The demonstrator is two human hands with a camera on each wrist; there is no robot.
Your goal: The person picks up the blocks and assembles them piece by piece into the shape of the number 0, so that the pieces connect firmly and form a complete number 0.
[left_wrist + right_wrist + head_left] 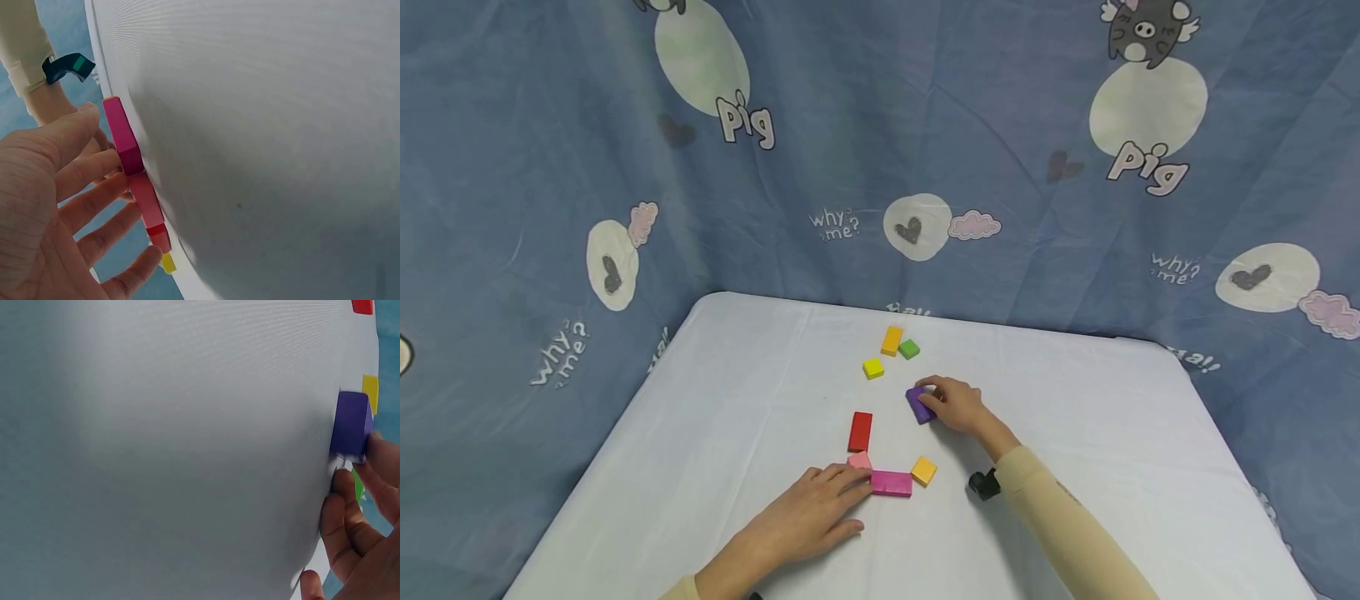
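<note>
My right hand [957, 406] pinches a purple block [917, 406] between thumb and fingers, low over the white tabletop. The right wrist view shows the same purple block [350, 425] with fingertips at its edge. Fingers extended, my left hand [812, 517] lies by a magenta block [892, 483] and a pink block [859, 459], its fingertips right at their edges. The pink block is partly covered by those fingers. A red block [861, 432] stretches away beyond the pink one. At the magenta block's right end sits a small yellow-orange block [924, 471].
Farther back lie an orange block [891, 340], a green block [909, 349] and a yellow block [873, 368]. The white-covered table [1075, 392] ends at a blue printed curtain [850, 142]. A black wrist device [983, 485] sits by the right sleeve.
</note>
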